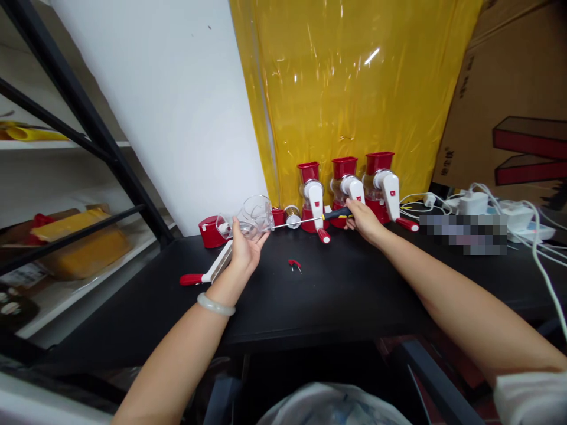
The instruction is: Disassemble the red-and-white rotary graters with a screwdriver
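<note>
My left hand [246,251] is closed around a clear plastic grater body [260,211], holding it tilted above the black table. With my right hand [364,222] I grip a screwdriver [334,213] by its black and yellow handle. Its long shaft points left, and the tip meets the right side of the clear body; exactly what it touches is too small to tell. Beside my left wrist lies a white crank [218,267] with a red knob. Behind it is a red base [209,232]. Small red pieces with screws [295,264] lie between my arms.
A metal grating drum [292,216] stands behind the screwdriver shaft. Three red-and-white rotary graters [383,188] line the table's back. White chargers and cables [473,203] crowd the right side, near a large cardboard box [509,77]. A shelf rack [95,141] borders the left.
</note>
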Tool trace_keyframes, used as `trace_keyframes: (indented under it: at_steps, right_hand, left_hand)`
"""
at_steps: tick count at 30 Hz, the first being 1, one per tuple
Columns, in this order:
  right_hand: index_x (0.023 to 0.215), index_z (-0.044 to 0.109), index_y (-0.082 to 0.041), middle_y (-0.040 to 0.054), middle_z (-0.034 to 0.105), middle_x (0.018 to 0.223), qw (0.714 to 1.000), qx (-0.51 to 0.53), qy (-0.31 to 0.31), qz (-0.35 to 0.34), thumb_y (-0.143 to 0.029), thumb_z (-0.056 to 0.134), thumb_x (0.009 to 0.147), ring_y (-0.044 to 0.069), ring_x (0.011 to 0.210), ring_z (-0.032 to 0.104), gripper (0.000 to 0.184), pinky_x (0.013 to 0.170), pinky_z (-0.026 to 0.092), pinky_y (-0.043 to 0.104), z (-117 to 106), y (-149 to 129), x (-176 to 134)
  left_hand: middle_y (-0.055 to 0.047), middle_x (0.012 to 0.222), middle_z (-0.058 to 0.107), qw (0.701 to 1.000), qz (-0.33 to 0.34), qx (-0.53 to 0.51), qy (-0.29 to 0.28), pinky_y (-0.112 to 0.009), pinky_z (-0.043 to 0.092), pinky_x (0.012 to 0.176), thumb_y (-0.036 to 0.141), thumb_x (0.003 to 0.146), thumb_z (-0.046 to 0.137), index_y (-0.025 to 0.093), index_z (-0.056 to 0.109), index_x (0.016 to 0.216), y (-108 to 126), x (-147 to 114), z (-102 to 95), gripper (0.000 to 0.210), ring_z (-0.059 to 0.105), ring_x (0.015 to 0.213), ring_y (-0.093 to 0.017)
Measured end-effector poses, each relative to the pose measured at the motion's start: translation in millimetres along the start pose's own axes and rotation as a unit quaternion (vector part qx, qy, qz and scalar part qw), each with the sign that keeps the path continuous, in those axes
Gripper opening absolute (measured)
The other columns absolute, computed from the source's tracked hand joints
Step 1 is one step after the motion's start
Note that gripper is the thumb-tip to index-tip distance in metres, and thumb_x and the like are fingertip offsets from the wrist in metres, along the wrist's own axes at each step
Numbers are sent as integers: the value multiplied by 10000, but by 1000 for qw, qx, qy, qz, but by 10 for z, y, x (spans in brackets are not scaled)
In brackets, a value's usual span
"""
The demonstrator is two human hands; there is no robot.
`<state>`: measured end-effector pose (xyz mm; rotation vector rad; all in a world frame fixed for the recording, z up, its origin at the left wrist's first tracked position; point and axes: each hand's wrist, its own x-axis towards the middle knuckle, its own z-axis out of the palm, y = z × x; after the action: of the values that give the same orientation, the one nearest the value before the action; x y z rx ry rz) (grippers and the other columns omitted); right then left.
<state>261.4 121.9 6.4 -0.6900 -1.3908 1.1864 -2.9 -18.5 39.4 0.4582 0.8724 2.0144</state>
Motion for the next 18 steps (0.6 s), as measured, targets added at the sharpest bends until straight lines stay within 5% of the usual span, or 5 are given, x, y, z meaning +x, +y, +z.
trace_keyframes:
  at_steps: [4,11,18]
  right_hand:
    - [765,440,-241,-120,336,392,1000,19,5,23,-522,667,780,73,339,344,362,461,455,248,10,-22,-21]
    - [872,464,-240,-69,542,609,994,93,10,59,-251,563,693,99,455,497,205,501,483,268,21,-121,-58]
    - [841,484,-247,-41,529,576,998,-24,45,21,-528,538,820,143,448,529,287,472,477,315,-11,-81,-18]
  left_hand:
    - [-124,1178,642,1000,1,4,-1,-417,514,964,563,930,479,229,542,1298,-7,8,-10,501,660,1041,-237]
    - [-124,1132,651,1000,-4,12,-4,-408,527,940,547,940,471,213,548,1286,-32,3,-22,487,668,1011,-228]
    - [-123,1188,638,1000,-6,-2,-1,-398,520,957,555,924,501,232,550,1304,-28,24,-32,501,653,1073,-231]
